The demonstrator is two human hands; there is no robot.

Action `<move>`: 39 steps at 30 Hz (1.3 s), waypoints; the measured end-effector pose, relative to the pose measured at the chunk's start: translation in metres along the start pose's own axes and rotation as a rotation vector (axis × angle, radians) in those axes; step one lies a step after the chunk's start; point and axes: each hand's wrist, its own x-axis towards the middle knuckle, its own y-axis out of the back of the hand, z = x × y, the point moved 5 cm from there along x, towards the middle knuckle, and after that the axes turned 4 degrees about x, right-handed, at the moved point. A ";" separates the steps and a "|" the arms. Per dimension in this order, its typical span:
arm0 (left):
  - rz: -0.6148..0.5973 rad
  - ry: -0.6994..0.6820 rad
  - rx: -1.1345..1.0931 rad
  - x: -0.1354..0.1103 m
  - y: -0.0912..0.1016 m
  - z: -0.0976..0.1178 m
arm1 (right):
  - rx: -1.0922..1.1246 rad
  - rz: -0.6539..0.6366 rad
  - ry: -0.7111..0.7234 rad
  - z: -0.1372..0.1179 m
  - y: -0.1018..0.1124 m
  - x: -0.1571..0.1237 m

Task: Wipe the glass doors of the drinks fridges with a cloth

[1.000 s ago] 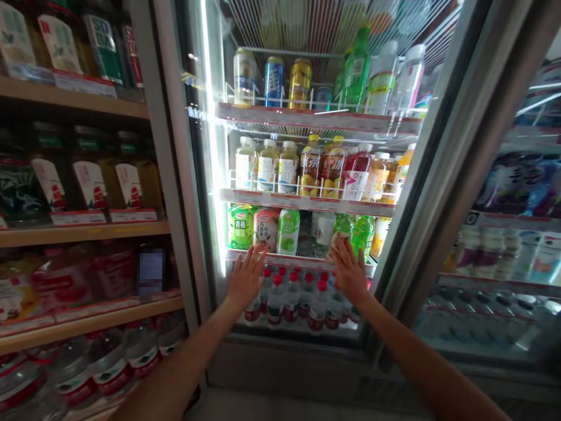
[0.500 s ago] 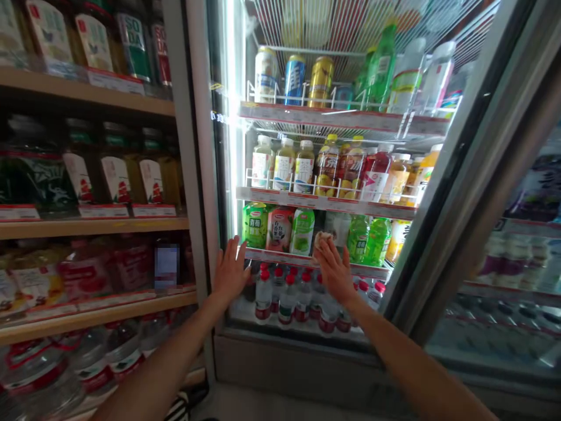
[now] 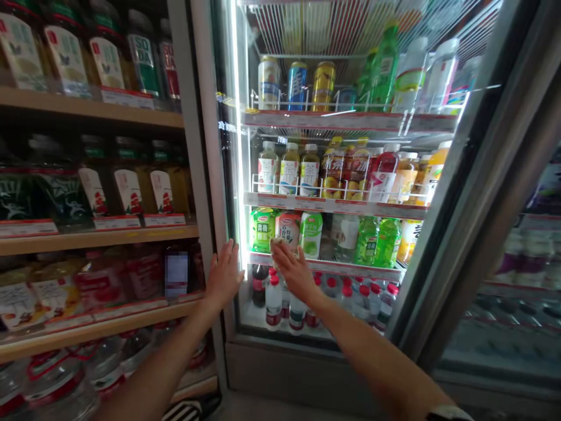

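I face an open drinks cooler. My right hand (image 3: 293, 270) presses a small pale cloth (image 3: 276, 242) against the front edge of the third shelf (image 3: 350, 268), just below a pink-labelled bottle (image 3: 288, 230). Its fingers are flat over the cloth. My left hand (image 3: 224, 273) is open with fingers spread, resting on the cooler's left frame (image 3: 210, 175) beside the lit strip. Green bottles (image 3: 263, 229) stand on that shelf. Red-capped water bottles (image 3: 274, 301) fill the bottom shelf under my hands.
The cooler's glass door (image 3: 482, 193) stands open at the right. Cans (image 3: 295, 85) and juice bottles (image 3: 337, 169) fill the upper shelves. Wooden shelves (image 3: 96, 238) of bottled drinks are at the left, with large water bottles (image 3: 56, 386) low down.
My right hand slid the cloth leftward along the third shelf's edge, from the green bottles at the right to the pink-labelled bottle. My left hand moved left off the shelf onto the cooler frame.
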 end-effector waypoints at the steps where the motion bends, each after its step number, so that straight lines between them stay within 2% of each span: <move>1: -0.004 0.001 0.000 0.000 -0.001 -0.001 | -0.011 0.001 -0.010 0.005 0.003 -0.008; 3: -0.009 -0.002 -0.007 0.000 -0.003 -0.001 | -0.024 -0.008 -0.024 0.013 0.007 -0.017; 5: -0.007 -0.001 -0.016 0.000 -0.005 0.000 | -0.023 -0.017 -0.013 0.012 0.008 -0.014; 11: 0.025 -0.038 0.017 -0.003 0.000 -0.002 | 0.036 -0.037 0.046 -0.030 -0.009 0.050; 14: 0.021 -0.034 0.030 -0.007 0.002 -0.006 | 0.062 -0.058 0.042 -0.035 -0.012 0.056; 16: 0.013 -0.025 0.026 -0.010 0.002 -0.008 | 0.045 -0.050 0.042 -0.024 -0.008 0.040; 19: 0.012 -0.013 0.001 -0.011 -0.002 -0.002 | -0.004 -0.035 -0.002 0.009 0.009 -0.002; 23: 0.027 -0.072 -0.028 -0.006 -0.001 0.026 | -0.098 -0.002 -0.105 0.047 0.036 -0.045; 25: 0.041 -0.117 -0.041 -0.003 0.003 0.046 | -0.118 0.002 -0.119 0.050 0.041 -0.049; 28: 0.049 -0.176 -0.057 0.001 0.011 0.078 | -0.112 -0.006 -0.111 0.044 0.037 -0.043; 31: 0.049 -0.202 -0.069 0.004 0.019 0.100 | -0.102 -0.022 -0.101 0.045 0.036 -0.043; 33: 0.053 -0.197 -0.077 0.005 0.021 0.107 | -0.104 -0.023 -0.143 0.060 0.046 -0.054; 37: 0.032 -0.194 -0.082 0.005 0.018 0.118 | -0.145 0.035 -0.348 0.112 0.079 -0.092; 39: 0.018 -0.195 -0.087 0.005 0.016 0.127 | -0.167 0.054 -0.405 0.129 0.090 -0.110</move>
